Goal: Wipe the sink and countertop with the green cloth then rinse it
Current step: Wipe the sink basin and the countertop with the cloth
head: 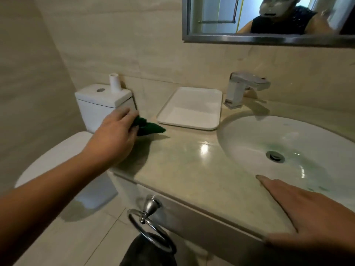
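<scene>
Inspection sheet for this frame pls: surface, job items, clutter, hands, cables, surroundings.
Surface: beige countertop, glossy, with light reflections.
Job's things: green cloth bunched at the countertop's left end; sink with faint green marks in the basin; faucet, no water seen.
Clutter: white tray, nothing in it, between cloth and faucet.
Grippers: left hand grips the cloth; right hand rests flat, fingers straight, on the front edge by the sink.
Cables: nothing seen.
Surroundings: toilet tank at left; towel ring with dark towel below; mirror above.
</scene>
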{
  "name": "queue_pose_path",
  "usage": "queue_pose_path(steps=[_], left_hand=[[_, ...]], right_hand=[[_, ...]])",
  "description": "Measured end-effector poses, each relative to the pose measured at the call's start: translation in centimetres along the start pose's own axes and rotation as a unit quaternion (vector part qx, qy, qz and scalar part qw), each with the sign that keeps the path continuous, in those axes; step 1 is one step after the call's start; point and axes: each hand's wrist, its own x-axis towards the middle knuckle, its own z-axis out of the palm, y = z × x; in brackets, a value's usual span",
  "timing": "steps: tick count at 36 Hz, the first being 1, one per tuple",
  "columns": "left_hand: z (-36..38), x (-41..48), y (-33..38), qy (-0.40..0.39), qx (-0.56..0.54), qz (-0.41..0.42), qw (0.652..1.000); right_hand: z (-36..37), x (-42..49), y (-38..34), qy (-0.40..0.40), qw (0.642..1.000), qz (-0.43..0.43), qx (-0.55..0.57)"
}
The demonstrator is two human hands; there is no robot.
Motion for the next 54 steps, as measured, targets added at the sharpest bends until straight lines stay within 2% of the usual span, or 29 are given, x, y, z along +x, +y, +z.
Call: queue_pose_path(steps=[2,4,11,24,26,29,31,34,37,39,41,43,46,49,54], left_hand=[[1.2,-0.9,-1.8,-0.099,0.041,-0.039,0.993],[2.7,-1.6,-2.2,-0.135,0.038,-0.045,0.989],[5.0,0.5,0.7,-0.140,0.057,0.041,0.988],[9.5,2.6,16.2,-0.147,0.013,0.215,0.965],[10.1,2.7,18.3,-0.137,-0.003,0.248,0.959],[10.1,2.2,20.7,-0.171,-0.083,0.277,0.942],[9.3,1.8,20.2,-0.163,-0.134,0.273,0.938],[6.4,1.2,16.0,-0.103,-0.172,0.248,0.948],[2.5,0.2,9.2,-0.034,-0.154,0.170,0.973],[0.3,-0.5,4.4,0.004,-0.131,0.089,0.987],[-0.6,-1.4,0.6,-0.006,-0.104,0.010,0.994],[0.0,-3.4,-1.3,-0.071,-0.068,-0.029,0.995],[3.0,-6.6,-2.3,-0.103,0.034,0.068,0.992],[4.0,-8.6,0.1,-0.124,0.029,0.103,0.987],[5.3,-10.7,8.1,-0.153,0.057,0.195,0.967]], right_hand=[[0.0,0.0,-0.1,-0.006,1.000,0.004,-0.006],[0.0,0.2,-0.1,-0.003,1.000,0.005,-0.009],[0.0,0.1,-0.4,-0.005,1.000,0.016,0.001],[0.0,0.1,0.0,-0.006,1.000,0.013,-0.007],[0.1,0.2,0.2,-0.008,1.000,0.022,-0.010],[0.2,0.0,0.2,-0.005,1.000,0.026,-0.012],[0.1,-0.1,0.2,0.003,1.000,0.018,-0.016],[0.0,-0.4,0.1,0.004,1.000,0.014,-0.018],[0.1,-0.5,-0.1,0.001,1.000,0.005,-0.013],[0.2,-0.4,-0.1,0.002,1.000,0.001,-0.014],[0.2,-0.3,-0.1,-0.001,1.000,-0.005,-0.014],[0.1,-0.2,-0.1,-0.008,1.000,-0.010,-0.013],[-0.1,-0.3,-0.2,-0.005,1.000,-0.015,-0.015],[0.1,-0.4,-0.1,0.008,1.000,-0.017,-0.014],[0.2,-0.5,0.0,0.017,1.000,-0.019,-0.015]])
